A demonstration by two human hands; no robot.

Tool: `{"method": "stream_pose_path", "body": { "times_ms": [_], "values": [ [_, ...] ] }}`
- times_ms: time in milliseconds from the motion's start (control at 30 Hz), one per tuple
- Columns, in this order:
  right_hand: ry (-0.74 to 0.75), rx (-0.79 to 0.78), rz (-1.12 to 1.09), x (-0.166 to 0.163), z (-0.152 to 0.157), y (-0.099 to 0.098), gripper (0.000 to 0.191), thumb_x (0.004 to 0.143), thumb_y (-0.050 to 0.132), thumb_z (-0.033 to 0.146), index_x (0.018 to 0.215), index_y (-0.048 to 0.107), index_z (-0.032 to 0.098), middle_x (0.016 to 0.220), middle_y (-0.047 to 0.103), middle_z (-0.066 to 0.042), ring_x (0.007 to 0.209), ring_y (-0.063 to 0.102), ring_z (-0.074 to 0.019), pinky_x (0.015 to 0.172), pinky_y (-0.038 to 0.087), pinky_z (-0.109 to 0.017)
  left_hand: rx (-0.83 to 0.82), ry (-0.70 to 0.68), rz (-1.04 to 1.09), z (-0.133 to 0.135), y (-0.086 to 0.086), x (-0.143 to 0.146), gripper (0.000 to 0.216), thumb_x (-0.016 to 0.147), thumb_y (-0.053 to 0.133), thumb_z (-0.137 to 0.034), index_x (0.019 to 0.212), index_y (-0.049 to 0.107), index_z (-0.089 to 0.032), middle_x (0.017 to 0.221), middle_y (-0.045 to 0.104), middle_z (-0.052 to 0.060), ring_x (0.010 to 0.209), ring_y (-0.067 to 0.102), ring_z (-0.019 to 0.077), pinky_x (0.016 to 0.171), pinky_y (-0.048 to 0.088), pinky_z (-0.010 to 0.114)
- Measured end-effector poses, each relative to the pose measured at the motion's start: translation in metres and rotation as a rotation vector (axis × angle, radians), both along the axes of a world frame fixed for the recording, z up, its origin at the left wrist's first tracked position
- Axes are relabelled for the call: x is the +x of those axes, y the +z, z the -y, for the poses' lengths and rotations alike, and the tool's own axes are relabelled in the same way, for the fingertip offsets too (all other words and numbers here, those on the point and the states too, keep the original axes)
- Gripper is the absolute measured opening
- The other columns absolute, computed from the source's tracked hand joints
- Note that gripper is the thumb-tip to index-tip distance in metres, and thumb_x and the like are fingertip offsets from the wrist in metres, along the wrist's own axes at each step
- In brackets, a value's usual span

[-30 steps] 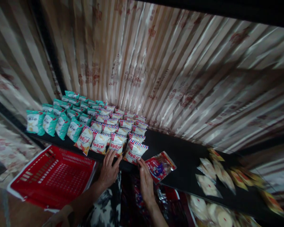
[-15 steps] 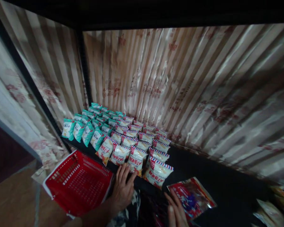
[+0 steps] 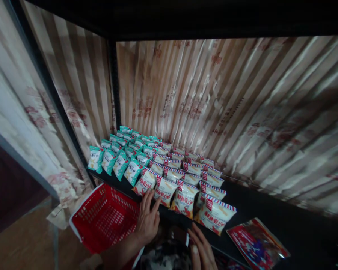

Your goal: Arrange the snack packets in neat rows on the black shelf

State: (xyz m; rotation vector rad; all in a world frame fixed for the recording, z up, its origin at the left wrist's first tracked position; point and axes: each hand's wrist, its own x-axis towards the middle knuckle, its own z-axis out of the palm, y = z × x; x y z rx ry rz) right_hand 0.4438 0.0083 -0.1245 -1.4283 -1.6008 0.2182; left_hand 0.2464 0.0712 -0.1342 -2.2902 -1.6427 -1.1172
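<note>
My left hand [image 3: 148,218] lies at the shelf's front edge with its fingers stretched out. Its fingertips reach the lower part of the white snack bags [image 3: 165,189] in the front row; whether they press on them I cannot tell. To the right, my right hand [image 3: 202,249] is held low by the edge, fingers extended and slightly apart, below a white bag [image 3: 215,213] at the row's right end. Nothing shows in either hand. A small dark patch with a pale edge beside the right fingers is too unclear to name.
Teal snack bags [image 3: 120,165] stand in rows on the left of the black shelf [image 3: 239,198]. A flat red packet [image 3: 257,243] lies to the right. Below the shelf's left front is a red basket [image 3: 107,217]. A dark post [image 3: 114,80] and striped sheeting [image 3: 186,90] enclose the shelf.
The view has swung left, so the bags and basket appear further right. My hands stay near the front edge, the right one now left of the red packet and apart from it.
</note>
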Motion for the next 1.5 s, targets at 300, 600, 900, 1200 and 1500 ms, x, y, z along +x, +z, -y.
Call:
{"method": "stream_pose_path", "body": {
  "times_ms": [300, 600, 900, 1200, 1500],
  "values": [
    [0.227, 0.05, 0.256, -0.049, -0.047, 0.064, 0.033, 0.09, 0.044, 0.034, 0.118, 0.058, 0.024, 0.12, 0.062, -0.008, 0.111, 0.058, -0.0251, 0.09, 0.051, -0.041, 0.121, 0.117, 0.124, -0.03, 0.007, -0.081, 0.048, 0.086, 0.039, -0.011, 0.133, 0.044, -0.024, 0.148, 0.026, 0.008, 0.136, 0.024, 0.0283, 0.103, 0.037, 0.047],
    [0.43, -0.126, 0.33, -0.132, -0.158, 0.127, 0.044, 0.095, 0.027, 0.041, 0.115, 0.061, 0.022, 0.117, 0.064, -0.006, 0.119, 0.049, -0.0224, 0.101, 0.041, -0.045, 0.209, 0.083, -0.016, -0.07, 0.005, -0.129, 0.042, 0.087, 0.039, -0.009, 0.125, 0.052, -0.02, 0.135, 0.047, 0.01, 0.134, 0.028, 0.026, 0.101, 0.039, 0.04],
    [0.663, -0.25, 0.517, -0.184, -0.225, 0.135, 0.065, 0.095, 0.006, 0.046, 0.106, 0.064, 0.019, 0.111, 0.066, -0.008, 0.114, 0.054, -0.0187, 0.108, 0.03, -0.041, 0.234, 0.087, -0.107, -0.083, -0.003, -0.13, 0.044, 0.084, 0.039, -0.005, 0.123, 0.053, -0.018, 0.132, 0.049, 0.01, 0.132, 0.031, 0.0249, 0.099, 0.04, 0.039],
    [0.443, -0.288, 0.54, -0.175, -0.251, 0.136, 0.071, 0.093, 0.004, 0.053, 0.087, 0.066, 0.019, 0.091, 0.069, -0.01, 0.098, 0.061, -0.0208, 0.089, 0.042, -0.032, 0.293, 0.037, -0.064, -0.09, -0.012, -0.128, 0.044, 0.084, 0.037, -0.006, 0.125, 0.05, -0.015, 0.129, 0.051, 0.011, 0.133, 0.03, 0.024, 0.104, 0.033, 0.039],
    [0.304, -0.406, 0.577, -0.144, -0.293, 0.136, 0.074, 0.091, 0.005, 0.057, 0.099, 0.067, 0.018, 0.092, 0.072, -0.011, 0.101, 0.063, -0.0241, 0.086, 0.044, -0.035, 0.257, -0.18, -0.126, -0.099, -0.003, -0.133, 0.041, 0.088, 0.039, -0.019, 0.127, 0.047, -0.014, 0.136, 0.047, 0.009, 0.134, 0.027, 0.026, 0.108, 0.028, 0.045]
  ]
}}
